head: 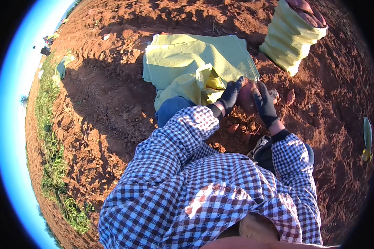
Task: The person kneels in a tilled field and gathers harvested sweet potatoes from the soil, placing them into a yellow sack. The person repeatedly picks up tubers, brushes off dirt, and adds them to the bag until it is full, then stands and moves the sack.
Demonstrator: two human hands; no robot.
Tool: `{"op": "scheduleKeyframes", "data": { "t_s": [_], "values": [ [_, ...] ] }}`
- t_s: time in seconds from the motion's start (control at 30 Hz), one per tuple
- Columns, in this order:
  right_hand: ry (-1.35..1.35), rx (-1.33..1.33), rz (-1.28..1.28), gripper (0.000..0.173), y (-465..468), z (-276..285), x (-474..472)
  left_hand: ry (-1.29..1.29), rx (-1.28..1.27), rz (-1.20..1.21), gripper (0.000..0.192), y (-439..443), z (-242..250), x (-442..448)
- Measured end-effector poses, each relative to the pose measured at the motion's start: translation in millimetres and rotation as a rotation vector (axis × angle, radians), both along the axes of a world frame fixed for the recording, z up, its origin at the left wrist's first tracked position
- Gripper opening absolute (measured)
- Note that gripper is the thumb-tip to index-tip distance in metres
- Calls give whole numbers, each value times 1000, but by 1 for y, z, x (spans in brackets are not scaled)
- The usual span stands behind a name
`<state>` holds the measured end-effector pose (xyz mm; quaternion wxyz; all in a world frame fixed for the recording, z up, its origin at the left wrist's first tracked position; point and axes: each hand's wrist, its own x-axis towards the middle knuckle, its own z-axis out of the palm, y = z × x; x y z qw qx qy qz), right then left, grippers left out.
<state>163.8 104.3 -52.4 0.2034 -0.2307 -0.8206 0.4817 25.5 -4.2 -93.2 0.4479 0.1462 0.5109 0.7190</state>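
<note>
Both of my hands wear dark gloves with bare fingertips. My left hand (pixel 231 94) and my right hand (pixel 265 102) hold a large reddish sweet potato (pixel 246 98) between them, one on each side. Just left of my left hand is the open mouth of a yellow woven sack (pixel 187 87), which lies partly over a stack of flat yellow woven sacks (pixel 196 46). Beneath my hands, a small sweet potato (pixel 233 128) rests on the loose soil. Another small sweet potato (pixel 290 97) lies to the right of my right hand.
An upright yellow woven sack (pixel 291 40) filled with sweet potatoes stands at the upper right. Ridged red soil (pixel 106 87) surrounds me. Green plants (pixel 53 155) run along the left, with a crumpled sack (pixel 61 68) near them. A greenish-yellow object (pixel 367 138) lies at the far right.
</note>
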Motion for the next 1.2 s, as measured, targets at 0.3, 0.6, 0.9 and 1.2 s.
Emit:
{"op": "scheduleKeyframes", "data": {
  "t_s": [0.3, 0.6, 0.9, 1.2],
  "values": [
    [-159, 147, -28, 28, 35, -30, -5, 418, -207, -110, 50, -7, -17, 12],
    [30, -1479, 235, 60, 9, -11, 12, -73, 47, 154, 43, 15, -80, 7],
    [397, -1505, 7, 63, 31, -3, 9, -181, 93, -167, 45, -7, -2, 18],
    [352, -829, -303, 73, 28, -10, -6, 554, -132, -592, 19, -13, 11, 32]
  ]
}}
